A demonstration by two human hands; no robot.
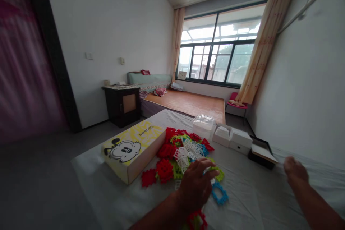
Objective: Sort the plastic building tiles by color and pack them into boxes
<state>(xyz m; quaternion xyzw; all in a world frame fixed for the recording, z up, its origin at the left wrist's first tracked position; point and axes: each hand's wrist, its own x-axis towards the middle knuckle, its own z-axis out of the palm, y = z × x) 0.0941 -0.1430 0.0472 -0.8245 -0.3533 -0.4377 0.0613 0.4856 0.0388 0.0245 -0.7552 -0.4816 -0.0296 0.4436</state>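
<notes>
My left hand (196, 184) is over the near right side of a heap of plastic pieces, its thumb and fingers bent and apart. Red gear-edged tiles (165, 169), white lattice pieces (185, 153) and green pieces (219, 174) make up the heap. A blue ring-shaped piece (220, 193) lies just right of that hand. More red and green pieces (197, 220) show below the wrist. At the right, my right hand (295, 169) is slightly blurred above the cloth, beside a black tray (262, 152). Its fingers look curled in; whatever they may hold is hidden.
A yellow and white cartoon dog box (134, 147) stands left of the heap. Behind are a clear plastic box (204, 124) and white boxes (237, 140). A grey cloth (242, 194) covers the table. Beyond stand a bed (188, 102) and a dark cabinet (122, 104).
</notes>
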